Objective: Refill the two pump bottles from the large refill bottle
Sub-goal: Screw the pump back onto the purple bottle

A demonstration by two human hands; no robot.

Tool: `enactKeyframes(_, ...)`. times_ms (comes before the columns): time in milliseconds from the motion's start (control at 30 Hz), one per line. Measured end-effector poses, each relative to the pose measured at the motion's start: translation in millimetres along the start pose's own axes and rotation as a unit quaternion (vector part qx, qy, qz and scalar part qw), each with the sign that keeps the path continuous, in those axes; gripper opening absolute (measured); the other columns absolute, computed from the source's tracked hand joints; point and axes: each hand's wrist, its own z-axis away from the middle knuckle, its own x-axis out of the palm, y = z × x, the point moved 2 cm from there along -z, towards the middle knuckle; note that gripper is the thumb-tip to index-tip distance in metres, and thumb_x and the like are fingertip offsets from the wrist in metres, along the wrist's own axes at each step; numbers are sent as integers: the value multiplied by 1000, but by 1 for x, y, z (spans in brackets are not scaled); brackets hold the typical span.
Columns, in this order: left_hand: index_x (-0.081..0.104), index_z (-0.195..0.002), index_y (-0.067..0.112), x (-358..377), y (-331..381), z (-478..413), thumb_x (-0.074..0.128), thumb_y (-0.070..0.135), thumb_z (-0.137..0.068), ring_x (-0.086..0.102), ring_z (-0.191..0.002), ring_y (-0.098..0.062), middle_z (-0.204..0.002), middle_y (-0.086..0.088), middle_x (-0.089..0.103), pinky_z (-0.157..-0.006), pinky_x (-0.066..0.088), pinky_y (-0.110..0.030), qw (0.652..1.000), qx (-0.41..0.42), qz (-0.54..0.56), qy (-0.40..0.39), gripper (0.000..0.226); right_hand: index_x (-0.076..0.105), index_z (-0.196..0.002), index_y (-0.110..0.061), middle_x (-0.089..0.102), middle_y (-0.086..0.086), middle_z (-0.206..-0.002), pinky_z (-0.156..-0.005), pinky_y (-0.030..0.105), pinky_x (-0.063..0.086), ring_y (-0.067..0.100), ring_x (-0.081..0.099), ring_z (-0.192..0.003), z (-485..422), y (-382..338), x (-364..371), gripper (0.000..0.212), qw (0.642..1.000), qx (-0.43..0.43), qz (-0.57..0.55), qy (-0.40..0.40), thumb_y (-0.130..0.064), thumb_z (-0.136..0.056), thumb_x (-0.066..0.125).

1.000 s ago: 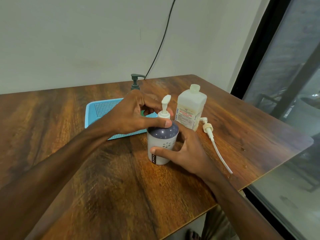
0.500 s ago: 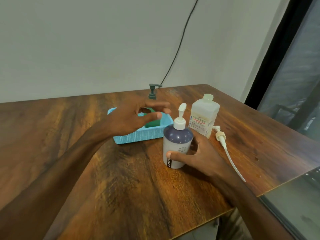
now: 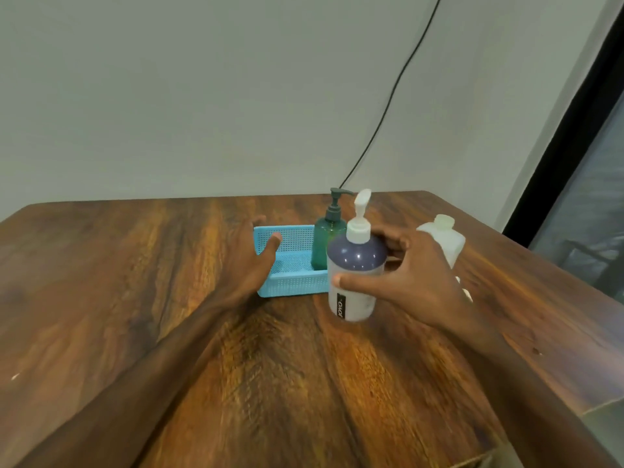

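Right hand (image 3: 418,278) grips the grey-topped pump bottle (image 3: 354,265), left hand (image 3: 250,261) lies open at the basket (image 3: 293,285); setting it in carelessly could topple the green bottle (image 3: 324,241).

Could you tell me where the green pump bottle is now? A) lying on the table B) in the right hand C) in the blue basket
C: the green bottle stands upright in the basket; the right hand grips the purple-topped bottle.
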Motion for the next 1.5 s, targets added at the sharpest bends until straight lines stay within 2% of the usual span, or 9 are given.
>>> enactKeyframes(100,54,-123,20,-2,-2,1,54,39,-105,69,-88,-2,-106,6,66,-69,56,-15,998,-15,60,33,26,64,-119,-35,70,-20,-113,-81,11,55,-8,67,-101,-26,-27,2,64,999,-16,-39,18,-41,-63,93)
enactKeyframes(200,52,-127,29,-1,-12,1,49,49,-102,71,-102,-16,-118,-1,67,-85,62,-46,994,-37,102,30,32,66,-120,-29,71,-15,-113,-84,21,59,-1,68,-99,-57,-47,14,64,998,-24,-34,48,-43,-63,91)
enactKeyframes(300,54,-123,27,-2,-11,4,41,44,-107,73,-98,-19,-113,-3,69,-83,62,-50,990,-55,128,25,26,66,-120,-21,70,-9,-112,-84,25,58,5,67,-97,-88,-52,36,63,998,-7,-7,57,-40,-66,92)
enactKeyframes(633,67,-114,29,7,-15,10,29,54,-107,73,-92,-16,-104,-1,74,-80,61,-38,981,-42,182,58,46,55,-97,-21,51,-19,-80,-59,11,35,-2,51,-71,-106,7,117,47,998,45,30,34,-36,-71,91)
enactKeyframes(833,57,-101,48,8,-10,15,31,37,-112,61,-82,21,-96,21,62,-72,47,-5,983,-45,168,59,30,62,-117,-12,63,-7,-104,-69,15,43,9,60,-93,-105,21,115,56,998,33,51,0,-35,-74,89)
enactKeyframes(967,56,-97,48,7,-6,20,33,33,-113,59,-77,22,-91,21,60,-69,46,-4,984,-40,160,69,32,58,-127,-11,66,4,-126,-94,34,53,20,62,-112,-104,31,112,63,996,23,83,-24,-25,-75,89)
enactKeyframes(1200,60,-120,37,11,-16,18,28,53,-108,69,-102,-17,-112,5,68,-89,57,-48,988,0,132,78,37,61,-122,-11,68,4,-123,-91,29,54,18,64,-109,-102,28,120,60,998,24,53,14,-29,-73,90)
enactKeyframes(1400,32,-150,23,11,-5,35,37,53,-104,43,-139,-17,-153,3,39,-112,44,-49,985,39,39,162,55,53,-137,-11,63,6,-137,-97,29,54,20,62,-122,-71,29,104,76,996,77,38,38,-38,-75,88)
enactKeyframes(1500,33,-150,14,10,18,50,48,38,-103,34,-142,-20,-157,-6,36,-118,31,-51,975,130,-11,178,55,62,-131,-15,71,-1,-122,-87,23,60,5,70,-103,-36,23,70,57,995,71,1,69,-30,-81,85)
